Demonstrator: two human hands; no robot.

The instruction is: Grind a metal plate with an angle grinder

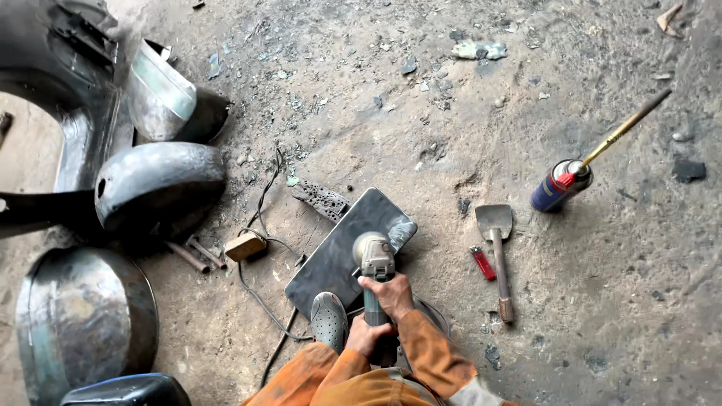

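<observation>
A dark flat metal panel (331,263) lies on the dirt floor, one corner shiny. An angle grinder (374,259) rests its head on the panel's right side. My right hand (389,292) grips the grinder's body just behind the head. My left hand (366,336) holds the rear of the grinder's handle, close to my orange sleeves. My grey shoe (329,319) presses on the panel's near edge.
A scraper (498,256) and a red lighter (482,262) lie right of the panel. A blue spray can (559,184) stands further right. Curved metal body panels (154,184) crowd the left side. A black cable (259,289) and wood block (245,246) lie beside the panel.
</observation>
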